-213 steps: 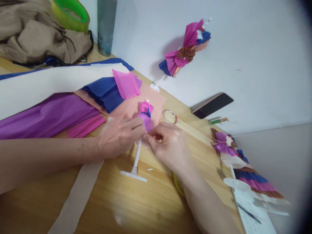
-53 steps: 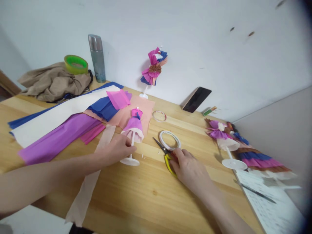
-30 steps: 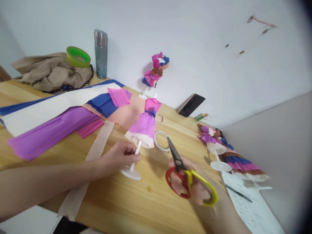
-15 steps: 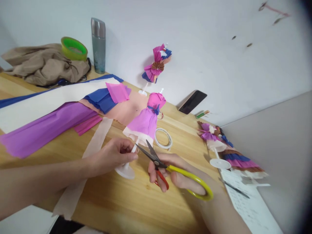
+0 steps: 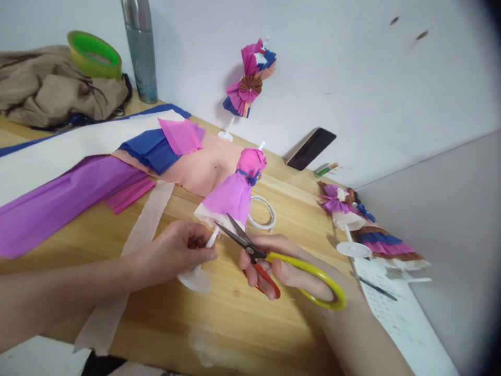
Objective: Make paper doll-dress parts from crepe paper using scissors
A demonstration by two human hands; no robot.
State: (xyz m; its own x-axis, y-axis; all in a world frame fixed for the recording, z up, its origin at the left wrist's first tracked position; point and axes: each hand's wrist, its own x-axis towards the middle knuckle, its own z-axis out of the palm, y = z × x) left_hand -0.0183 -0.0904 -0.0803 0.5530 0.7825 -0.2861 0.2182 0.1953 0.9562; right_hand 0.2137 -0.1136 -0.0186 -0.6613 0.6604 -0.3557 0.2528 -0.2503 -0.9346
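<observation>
Black-bladed metal scissors [image 5: 250, 251] have risen off the pale wooden bench [image 5: 242, 331]; I see the right hand [image 5: 298, 276] clamped on their handles, blades parted beside the pink-and-purple paper dress [image 5: 231, 198], just above the left hand [image 5: 182, 249], which pinches its white plastic stem [image 5: 212, 239], presumably for steadiness

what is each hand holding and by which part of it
The left hand holds the miniature dress stand by its white pole, below the skirt; the right hand holds the scissors by their red and yellow handles.
</observation>
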